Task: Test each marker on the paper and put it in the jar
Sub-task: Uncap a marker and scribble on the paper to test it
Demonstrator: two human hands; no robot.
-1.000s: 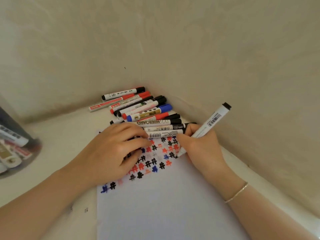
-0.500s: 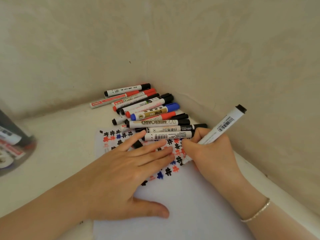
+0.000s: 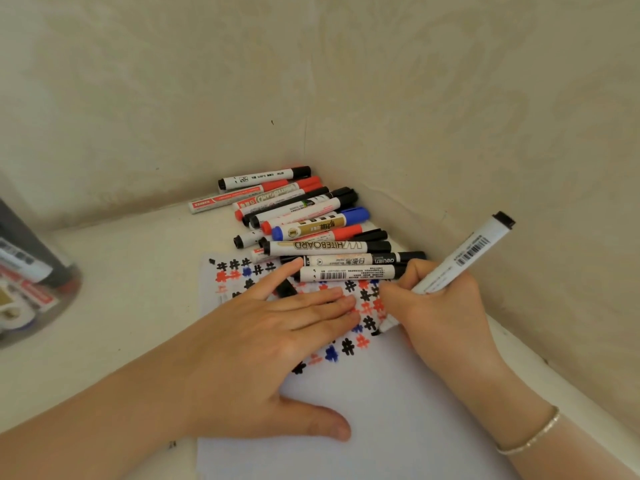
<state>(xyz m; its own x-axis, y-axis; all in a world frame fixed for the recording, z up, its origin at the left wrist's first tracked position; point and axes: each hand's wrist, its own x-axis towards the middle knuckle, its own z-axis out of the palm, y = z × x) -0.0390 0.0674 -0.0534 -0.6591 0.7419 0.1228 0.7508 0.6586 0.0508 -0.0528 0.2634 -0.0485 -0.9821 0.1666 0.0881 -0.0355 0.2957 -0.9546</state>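
near the middle of the frame, a white marker with a black cap (image 3: 329,246) carries "whiteboard" in large outlined letters, upside down. just below it, another white marker (image 3: 349,260) reads "deli" on its black end, beside small characters too fine to read. the marker under that (image 3: 346,273) and the held marker (image 3: 464,256) at right show barcodes with unreadable digits. the paper (image 3: 346,410) bears rows of "#"-like marks.

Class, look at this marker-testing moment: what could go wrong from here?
The left hand lies flat on fresh marks on the paper, so ink may smear. The right hand writes beside the marker pile; a nudge could roll tested and untested ones together. The jar sits far left, a reach across.
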